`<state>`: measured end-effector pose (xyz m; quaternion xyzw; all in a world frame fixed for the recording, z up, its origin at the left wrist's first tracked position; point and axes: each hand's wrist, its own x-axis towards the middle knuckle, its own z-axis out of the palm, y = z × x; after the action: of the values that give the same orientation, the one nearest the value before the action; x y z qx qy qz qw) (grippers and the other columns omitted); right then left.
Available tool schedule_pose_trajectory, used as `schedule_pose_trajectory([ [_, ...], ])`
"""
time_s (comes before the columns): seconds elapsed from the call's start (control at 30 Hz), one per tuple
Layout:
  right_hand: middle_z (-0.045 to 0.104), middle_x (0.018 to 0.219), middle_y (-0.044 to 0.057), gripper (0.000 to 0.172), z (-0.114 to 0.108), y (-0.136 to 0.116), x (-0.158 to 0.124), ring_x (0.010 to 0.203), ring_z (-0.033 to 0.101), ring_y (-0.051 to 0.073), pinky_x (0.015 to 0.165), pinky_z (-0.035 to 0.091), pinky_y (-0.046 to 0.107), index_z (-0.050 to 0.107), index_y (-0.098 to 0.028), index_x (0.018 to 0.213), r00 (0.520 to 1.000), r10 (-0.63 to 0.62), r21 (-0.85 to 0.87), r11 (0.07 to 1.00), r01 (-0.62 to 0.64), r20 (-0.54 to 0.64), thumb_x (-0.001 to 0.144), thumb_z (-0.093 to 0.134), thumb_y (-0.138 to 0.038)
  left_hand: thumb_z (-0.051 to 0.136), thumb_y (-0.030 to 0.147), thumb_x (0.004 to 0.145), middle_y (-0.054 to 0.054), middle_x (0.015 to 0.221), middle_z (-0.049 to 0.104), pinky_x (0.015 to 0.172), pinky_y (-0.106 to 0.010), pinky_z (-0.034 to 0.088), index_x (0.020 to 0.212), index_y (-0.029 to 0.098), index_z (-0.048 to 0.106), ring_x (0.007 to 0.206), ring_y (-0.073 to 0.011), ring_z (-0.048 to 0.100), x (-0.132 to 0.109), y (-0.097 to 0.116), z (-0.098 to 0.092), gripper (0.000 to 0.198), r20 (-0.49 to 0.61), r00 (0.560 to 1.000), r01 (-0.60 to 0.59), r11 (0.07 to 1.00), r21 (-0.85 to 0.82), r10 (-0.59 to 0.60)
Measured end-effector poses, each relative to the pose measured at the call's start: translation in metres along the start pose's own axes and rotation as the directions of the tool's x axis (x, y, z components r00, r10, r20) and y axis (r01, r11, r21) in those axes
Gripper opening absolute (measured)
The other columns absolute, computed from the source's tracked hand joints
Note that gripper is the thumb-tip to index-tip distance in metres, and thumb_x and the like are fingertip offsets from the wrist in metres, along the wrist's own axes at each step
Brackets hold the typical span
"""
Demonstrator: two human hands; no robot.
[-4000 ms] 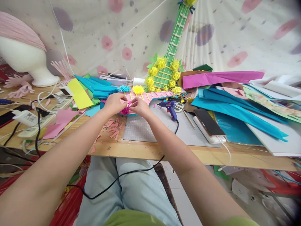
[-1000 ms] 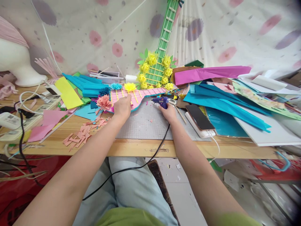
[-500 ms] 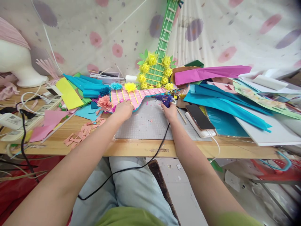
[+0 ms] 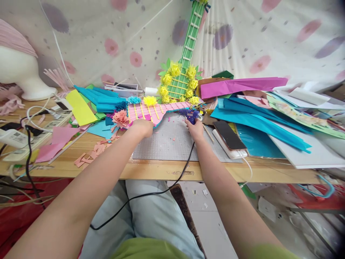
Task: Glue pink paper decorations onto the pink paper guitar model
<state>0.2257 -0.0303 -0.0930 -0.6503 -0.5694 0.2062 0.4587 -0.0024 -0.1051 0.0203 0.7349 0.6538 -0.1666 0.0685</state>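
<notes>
My right hand (image 4: 195,130) is closed around the blue glue gun (image 4: 190,115), lifted just above the grey cutting mat (image 4: 172,144); its black cord runs down to my lap. My left hand (image 4: 142,127) is curled at the near edge of the pink paper guitar (image 4: 156,109), fingers bent over a small magenta piece that I cannot make out clearly. A peach paper flower (image 4: 120,118) lies just left of that hand, with blue and yellow flowers on the guitar behind.
A green paper guitar (image 4: 185,54) with yellow flowers leans on the curtain. Coloured paper sheets (image 4: 242,86) pile up at right, beside a phone (image 4: 228,135). Pink scraps (image 4: 91,153), a power strip (image 4: 35,131), cables and a white foam head (image 4: 24,72) fill the left.
My hands left the magenta flower. The right hand reached for the glue gun, gripped it and raised it. The left hand slid back to the pink guitar's near edge.
</notes>
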Motion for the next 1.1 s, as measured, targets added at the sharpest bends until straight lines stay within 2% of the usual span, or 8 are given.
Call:
schedule_pose_trajectory([
  [0.13,0.067,0.08,0.005,0.041,-0.002,-0.008,-0.003,0.064,0.06,0.015,0.057,0.046,0.027,0.056,-0.019,0.089,0.994,0.098,0.378,0.919,-0.111,0.053,0.063,0.063,-0.05,0.047,0.006,0.076,-0.016,0.117,0.065,0.087,-0.044,0.048,0.127,0.019,0.057,0.108,-0.0331,0.061,-0.006,-0.001,0.006,0.053,-0.239,0.97,0.015,0.992,-0.126,-0.045],
  [0.23,0.068,0.086,0.004,0.039,-0.006,-0.021,-0.012,0.06,0.055,0.01,0.053,0.042,0.023,0.055,-0.02,0.085,0.987,0.0,0.568,0.818,-0.092,0.16,0.06,0.068,-0.048,0.047,0.006,0.078,-0.014,0.106,0.069,0.085,-0.041,0.049,0.118,0.017,0.061,0.101,-0.0298,0.064,-0.001,-0.003,0.022,0.044,-0.498,0.846,-0.021,0.923,-0.383,-0.188],
  [0.33,0.067,0.079,0.003,0.037,-0.01,-0.034,-0.025,0.053,0.047,0.007,0.048,0.037,0.022,0.058,-0.019,0.077,0.93,-0.127,0.587,0.802,-0.109,0.346,0.061,0.07,-0.05,0.055,0.012,0.077,-0.009,0.093,0.071,0.082,-0.036,0.051,0.101,0.017,0.067,0.09,-0.0243,0.066,0.01,-0.002,0.05,0.027,-0.606,0.716,-0.202,0.729,-0.654,-0.345],
  [0.5,0.05,0.051,-0.003,0.042,-0.011,-0.048,-0.041,0.045,0.038,0.006,0.043,0.033,0.023,0.06,-0.017,0.067,0.815,-0.151,0.415,0.902,-0.118,0.56,0.061,0.071,-0.057,0.058,0.015,0.072,-0.004,0.082,0.068,0.07,-0.031,0.054,0.089,0.017,0.065,0.07,-0.0158,0.064,0.028,0.008,0.094,0.019,-0.538,0.652,-0.437,0.315,-0.842,-0.534],
  [0.6,0.048,0.049,-0.004,0.044,-0.009,-0.05,-0.043,0.043,0.038,0.007,0.042,0.034,0.024,0.06,-0.017,0.065,0.793,-0.122,0.343,0.932,-0.114,0.596,0.058,0.072,-0.059,0.061,0.015,0.066,-0.002,0.076,0.064,0.059,-0.028,0.054,0.085,0.016,0.063,0.064,-0.0137,0.062,0.033,0.014,0.103,0.019,-0.439,0.666,-0.482,0.101,-0.87,-0.603],
  [0.7,0.051,0.05,-0.003,0.044,-0.009,-0.052,-0.043,0.044,0.041,0.007,0.042,0.033,0.024,0.059,-0.018,0.067,0.785,-0.115,0.302,0.948,-0.095,0.609,0.055,0.075,-0.057,0.063,0.016,0.064,-0.001,0.072,0.061,0.052,-0.025,0.053,0.081,0.015,0.062,0.061,-0.0127,0.06,0.032,0.017,0.104,0.017,-0.369,0.683,-0.507,-0.045,-0.861,-0.63],
  [0.97,0.061,0.057,0.001,0.044,-0.011,-0.054,-0.044,0.044,0.047,0.008,0.042,0.032,0.023,0.058,-0.017,0.069,0.758,-0.105,0.223,0.973,-0.054,0.644,0.058,0.075,-0.055,0.069,0.02,0.064,-0.002,0.074,0.063,0.042,-0.018,0.046,0.083,0.015,0.062,0.062,-0.0115,0.059,0.027,0.018,0.108,0.021,-0.313,0.671,-0.491,-0.086,-0.867,-0.673],
  [1.1,0.062,0.056,0.001,0.043,-0.01,-0.055,-0.045,0.044,0.047,0.009,0.041,0.033,0.024,0.058,-0.018,0.068,0.757,-0.114,0.225,0.973,-0.044,0.644,0.057,0.076,-0.055,0.069,0.019,0.064,-0.001,0.074,0.063,0.043,-0.018,0.047,0.085,0.015,0.061,0.063,-0.0112,0.06,0.028,0.016,0.11,0.023,-0.272,0.686,-0.481,-0.14,-0.866,-0.674],
])
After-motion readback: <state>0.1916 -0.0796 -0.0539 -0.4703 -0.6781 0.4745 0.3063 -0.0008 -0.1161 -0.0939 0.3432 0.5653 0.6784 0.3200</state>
